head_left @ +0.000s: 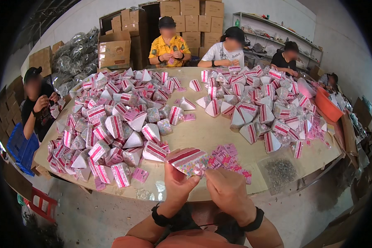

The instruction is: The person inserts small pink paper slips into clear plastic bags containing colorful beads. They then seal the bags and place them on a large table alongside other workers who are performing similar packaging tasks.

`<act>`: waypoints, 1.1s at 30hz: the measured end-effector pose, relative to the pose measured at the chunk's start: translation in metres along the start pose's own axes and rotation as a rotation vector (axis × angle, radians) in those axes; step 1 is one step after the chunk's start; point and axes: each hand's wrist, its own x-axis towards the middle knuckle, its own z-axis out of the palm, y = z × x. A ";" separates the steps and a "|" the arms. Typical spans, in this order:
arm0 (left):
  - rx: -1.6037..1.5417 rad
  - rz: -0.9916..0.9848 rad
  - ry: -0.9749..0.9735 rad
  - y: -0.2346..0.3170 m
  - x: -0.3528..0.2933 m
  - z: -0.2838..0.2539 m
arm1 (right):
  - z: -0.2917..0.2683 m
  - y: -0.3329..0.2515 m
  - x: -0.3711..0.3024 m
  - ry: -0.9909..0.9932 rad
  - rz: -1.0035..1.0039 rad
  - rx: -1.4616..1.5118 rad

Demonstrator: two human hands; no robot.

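Observation:
My left hand is closed around a toy cake slice, pink and white striped with a side of colourful sprinkles. The slice is held up over the table's near edge, its narrow end toward my right hand. That hand's fingers are curled in a pinch against the slice's tip; whatever lies between them is hidden. Just beyond my hands lie small pink printed cards. To the right, a clear plastic bag carries a heap of small metal pieces. A large pile of similar slices spreads to the left.
A second slice pile covers the table's right side, beside an orange basin. Several people sit around the table. Cardboard boxes and a shelf stand behind. A blue crate and red stool are at left.

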 end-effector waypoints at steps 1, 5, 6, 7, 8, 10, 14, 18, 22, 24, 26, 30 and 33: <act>0.017 -0.003 -0.002 0.000 0.000 0.000 | 0.000 0.001 0.000 0.003 0.007 0.021; 0.074 -0.007 0.000 0.001 0.000 -0.002 | 0.002 0.004 0.000 0.003 0.030 0.068; 0.086 -0.006 0.003 0.001 0.000 -0.002 | 0.002 0.004 0.000 0.000 0.035 0.071; 0.114 0.012 -0.004 0.001 0.001 -0.002 | 0.002 0.004 0.000 -0.015 0.045 0.054; 0.143 0.030 -0.010 0.000 0.001 -0.004 | 0.002 0.004 -0.001 -0.030 0.055 0.040; 0.195 0.060 -0.014 -0.001 0.001 -0.005 | 0.002 0.004 -0.001 -0.041 0.066 0.027; 0.251 0.078 -0.016 -0.006 0.001 -0.007 | 0.004 0.007 -0.003 -0.057 0.080 0.000; 0.285 0.042 -0.040 -0.004 0.000 -0.009 | 0.004 0.010 -0.003 -0.104 0.126 0.023; 0.274 0.037 -0.065 -0.006 0.000 -0.011 | 0.004 0.012 -0.005 -0.161 0.208 0.015; 0.257 0.026 -0.065 -0.006 0.001 -0.011 | 0.005 0.009 -0.003 -0.126 0.283 0.080; 0.231 -0.007 -0.089 -0.007 0.000 -0.013 | 0.001 0.009 0.001 -0.179 0.385 0.241; 0.180 -0.071 -0.133 -0.010 -0.001 -0.017 | 0.009 0.022 -0.001 -0.224 0.585 0.707; 0.200 -0.082 -0.143 -0.013 0.000 -0.018 | 0.004 0.027 0.004 -0.347 0.807 0.876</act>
